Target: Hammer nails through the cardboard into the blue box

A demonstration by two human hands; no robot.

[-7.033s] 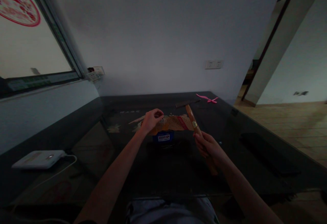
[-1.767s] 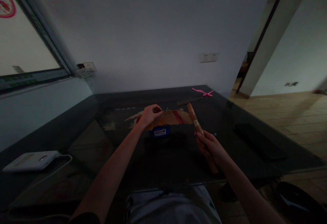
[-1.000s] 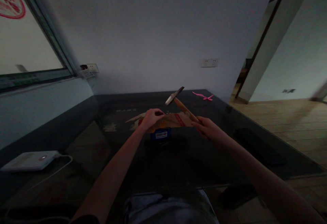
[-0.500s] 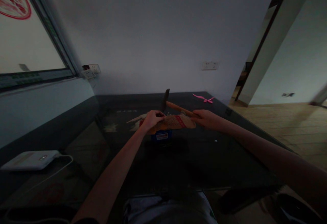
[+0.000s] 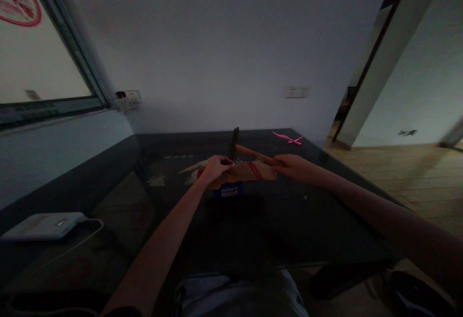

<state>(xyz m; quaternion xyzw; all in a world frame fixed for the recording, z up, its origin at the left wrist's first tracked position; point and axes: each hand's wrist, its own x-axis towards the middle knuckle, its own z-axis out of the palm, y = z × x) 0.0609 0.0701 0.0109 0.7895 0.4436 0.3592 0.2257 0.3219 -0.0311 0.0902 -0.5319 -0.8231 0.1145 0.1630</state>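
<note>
In the head view, my right hand (image 5: 291, 167) is closed round the wooden handle of a hammer (image 5: 255, 155). The hammer's dark head is raised just beyond my left hand's fingertips. My left hand (image 5: 216, 168) is closed, its fingers pinched at the left part of a tan, patterned flat piece with a red stripe (image 5: 249, 171), perhaps a shoe sole. Whether something small is between those fingertips is hidden. Beneath the tan piece stands a blue box (image 5: 229, 191) with a white label. Pale pointed flaps (image 5: 195, 167) stick out left of my hand.
The dark glossy table (image 5: 289, 230) reaches back to the wall. A pink ribbon-like strip (image 5: 288, 138) lies near its far right corner. At the left is a white device (image 5: 45, 226) with a white cable (image 5: 81, 244). A wall socket (image 5: 297, 91) sits above the table.
The hammer's head is very slightly lower, with its handle tilted a little less. My left hand and the tan piece stay in place.
</note>
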